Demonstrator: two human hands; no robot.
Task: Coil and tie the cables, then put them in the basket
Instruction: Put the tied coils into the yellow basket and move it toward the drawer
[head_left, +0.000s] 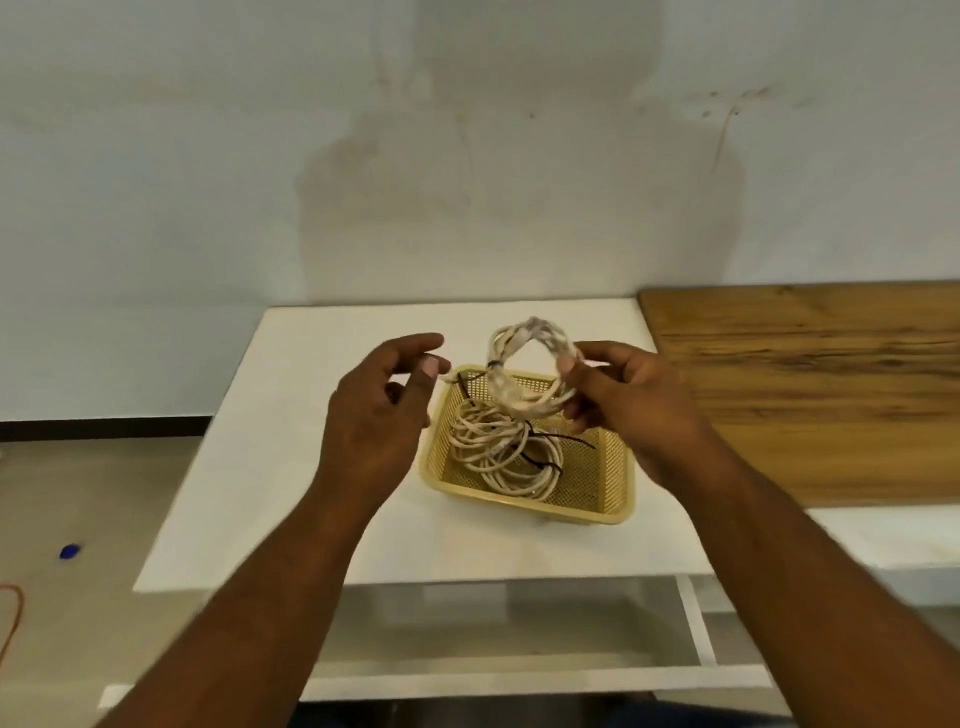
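A coiled cream cable (511, 376), bound with a dark tie on its left side, hangs in the air above the yellow mesh basket (592, 478). My right hand (631, 410) grips the coil's right side. My left hand (379, 410) hovers just left of the coil with its fingers curled and apart; a short cable end seems to touch its fingertips, blurred. Inside the basket lie more coiled cream cables (498, 452) with dark ties.
The basket stands on a white table (291, 441) against a pale wall. A wooden board (810, 384) lies to the right. On the floor at left are a small blue object (70, 551) and a red cord (13, 618).
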